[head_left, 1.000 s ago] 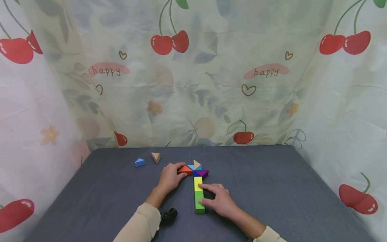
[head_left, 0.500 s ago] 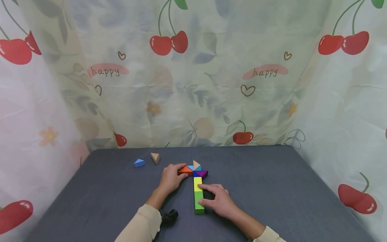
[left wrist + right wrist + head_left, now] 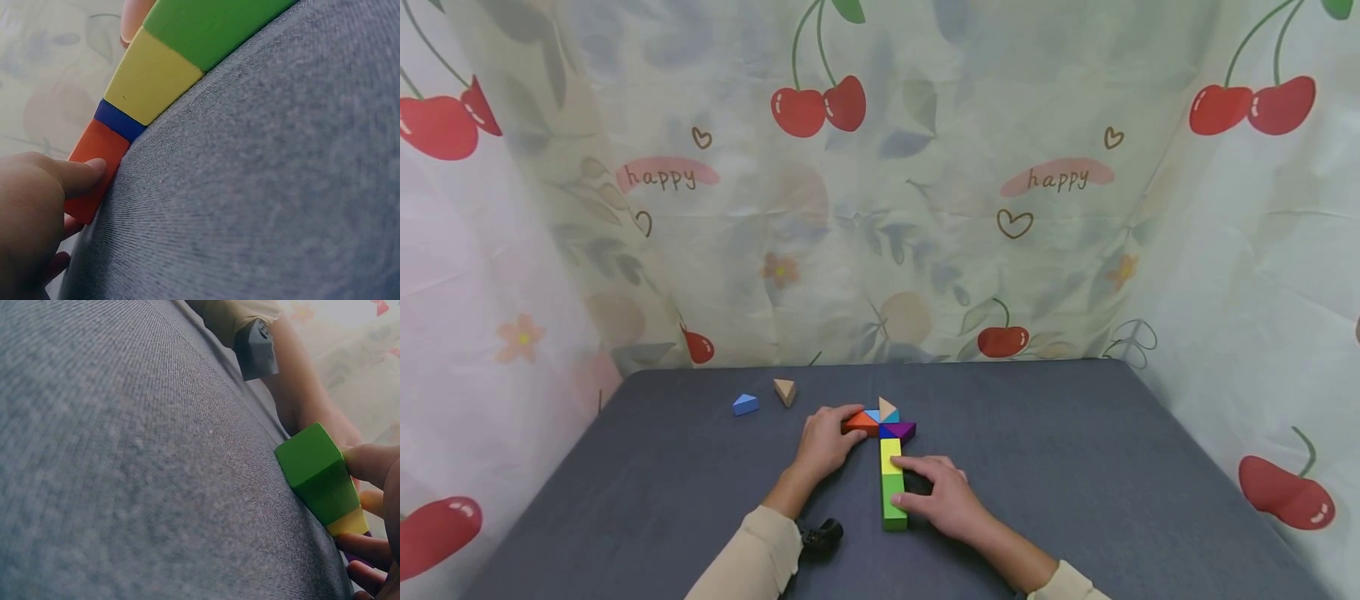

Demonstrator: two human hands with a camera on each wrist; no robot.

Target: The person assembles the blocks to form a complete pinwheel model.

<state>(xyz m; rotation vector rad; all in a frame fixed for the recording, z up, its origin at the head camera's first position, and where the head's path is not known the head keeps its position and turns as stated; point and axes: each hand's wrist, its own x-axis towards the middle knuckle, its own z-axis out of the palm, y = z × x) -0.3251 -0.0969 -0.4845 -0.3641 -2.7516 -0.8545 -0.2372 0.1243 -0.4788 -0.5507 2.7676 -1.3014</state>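
Note:
Several coloured wooden blocks lie joined on the dark table, a pinwheel shape above a stem. At the pinwheel's left, my left hand (image 3: 822,440) pinches an orange triangular block (image 3: 867,423); its thumb presses the near face in the left wrist view. Dark blue, purple (image 3: 907,431), light blue and plain wood (image 3: 886,409) triangles adjoin it. Below runs the stem, a yellow block (image 3: 890,454) against a longer green block (image 3: 892,492). Across the stem from the right, my right hand (image 3: 951,498) rests its index fingertip on the yellow and its thumb on the green block (image 3: 312,459).
A blue triangular block (image 3: 746,405) and a plain wood triangle (image 3: 786,391) lie apart at the back left of the table (image 3: 1075,467). A printed curtain (image 3: 880,208) hangs behind and at both sides. A black wrist device (image 3: 822,535) sits by the left sleeve.

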